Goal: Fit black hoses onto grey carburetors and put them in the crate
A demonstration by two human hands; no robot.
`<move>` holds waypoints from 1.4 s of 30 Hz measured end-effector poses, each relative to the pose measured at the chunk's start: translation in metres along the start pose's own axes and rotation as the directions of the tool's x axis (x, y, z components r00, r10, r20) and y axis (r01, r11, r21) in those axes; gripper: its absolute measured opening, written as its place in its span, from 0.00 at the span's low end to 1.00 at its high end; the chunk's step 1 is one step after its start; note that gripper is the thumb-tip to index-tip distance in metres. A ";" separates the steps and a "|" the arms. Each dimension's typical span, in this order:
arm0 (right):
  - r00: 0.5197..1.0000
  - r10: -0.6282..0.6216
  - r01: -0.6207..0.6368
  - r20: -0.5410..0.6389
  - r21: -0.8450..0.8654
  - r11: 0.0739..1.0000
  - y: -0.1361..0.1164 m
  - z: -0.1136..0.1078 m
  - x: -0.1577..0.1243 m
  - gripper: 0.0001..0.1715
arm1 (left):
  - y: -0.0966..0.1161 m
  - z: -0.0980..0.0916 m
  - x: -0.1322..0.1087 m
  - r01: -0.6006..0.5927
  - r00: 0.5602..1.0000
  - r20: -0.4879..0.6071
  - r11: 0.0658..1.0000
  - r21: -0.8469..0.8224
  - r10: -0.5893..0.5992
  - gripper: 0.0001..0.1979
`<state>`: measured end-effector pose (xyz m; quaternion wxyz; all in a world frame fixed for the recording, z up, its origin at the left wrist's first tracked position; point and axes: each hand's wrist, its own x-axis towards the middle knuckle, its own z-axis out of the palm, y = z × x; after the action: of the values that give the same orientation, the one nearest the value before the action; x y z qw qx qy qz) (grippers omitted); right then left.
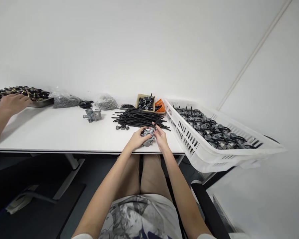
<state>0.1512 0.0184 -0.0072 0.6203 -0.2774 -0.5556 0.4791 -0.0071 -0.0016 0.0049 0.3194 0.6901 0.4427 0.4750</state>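
Near the table's front edge, my left hand (137, 138) is wrapped round a grey metal carburetor (148, 136), holding it just above the tabletop. My right hand (160, 136) is closed at the carburetor's right side, its fingertips pinching a short black hose (154, 124) that sticks up from the body. Where the hose meets the metal is hidden by my fingers. Just beyond both hands lies a loose pile of black hoses (137, 117). Several small black-and-grey round caps (122, 127) sit left of my hands. Farther left another carburetor (92, 115) stands alone on the table.
A white slotted basket (183, 132) full of carburetors stands at the right. Behind the hoses are a cream bin (138, 99) of caps and an orange basket (160, 103). Plastic bags (106, 102) line the wall. At far left, another person's hand (15, 103) rests over a metal tray (43, 103).
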 end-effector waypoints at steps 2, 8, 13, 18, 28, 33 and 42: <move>1.000 -0.006 0.006 0.001 -0.005 1.000 0.001 -0.001 0.000 0.30 | 0.001 0.000 -0.001 -0.003 1.000 0.005 1.000 -0.008 0.003 0.30; 1.000 0.010 -0.010 -0.027 0.029 1.000 0.002 -0.001 0.000 0.26 | 0.003 -0.001 -0.002 0.017 1.000 0.000 1.000 0.010 -0.017 0.30; 0.996 0.047 -0.044 -0.071 0.044 0.998 0.003 -0.001 0.002 0.23 | 0.004 -0.001 -0.004 0.019 1.000 0.001 1.000 0.020 -0.019 0.29; 0.995 0.095 -0.092 -0.027 0.092 0.992 -0.002 0.000 -0.001 0.21 | 0.006 -0.001 -0.005 0.019 1.000 0.014 1.000 0.002 -0.019 0.28; 0.992 0.124 -0.127 0.030 0.096 0.987 -0.008 0.003 -0.005 0.22 | 0.005 -0.002 -0.004 0.027 1.000 0.013 1.000 0.000 -0.027 0.26; 0.990 0.132 -0.136 0.040 0.129 0.982 -0.009 0.003 -0.005 0.21 | 0.005 -0.002 -0.004 0.029 0.999 0.018 0.999 0.014 -0.029 0.26; 0.989 0.146 -0.143 -0.026 0.095 0.985 -0.009 0.005 -0.004 0.23 | 0.005 -0.002 -0.004 0.010 1.000 0.013 0.999 0.033 -0.010 0.27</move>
<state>0.1492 0.0104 0.0001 0.6051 -0.2956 -0.5009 0.5437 -0.0083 -0.0071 0.0081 0.3132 0.6961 0.4520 0.4615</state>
